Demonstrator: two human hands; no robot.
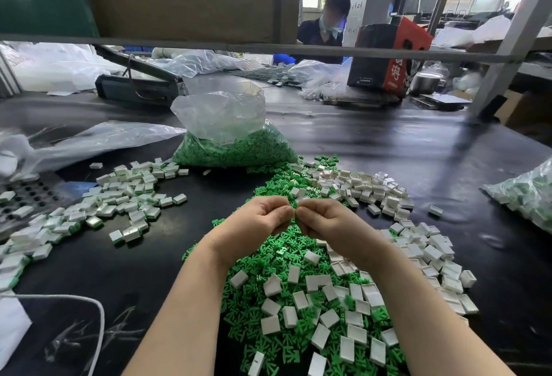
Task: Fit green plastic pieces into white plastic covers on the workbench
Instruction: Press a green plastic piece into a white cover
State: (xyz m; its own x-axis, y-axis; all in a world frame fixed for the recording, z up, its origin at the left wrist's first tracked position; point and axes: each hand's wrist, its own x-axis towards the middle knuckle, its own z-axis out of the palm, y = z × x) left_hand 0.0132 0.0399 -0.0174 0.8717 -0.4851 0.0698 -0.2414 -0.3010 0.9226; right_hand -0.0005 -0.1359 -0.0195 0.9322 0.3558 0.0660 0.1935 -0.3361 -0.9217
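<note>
Green pieces [286, 256] lie in a loose heap on the workbench [388, 148], directly under and just beyond my two hands, with empty white covers [355, 301] scattered over and right of it, so either hand reaches them equally; axis of any single piece I can't tell. Left hand [257, 220] and right hand [328, 220] meet fingertip to fingertip above the heap, both curled tight and pinching something small between them, too hidden to name. Finished-looking covers [125, 196] sit toward the left edge.
</note>
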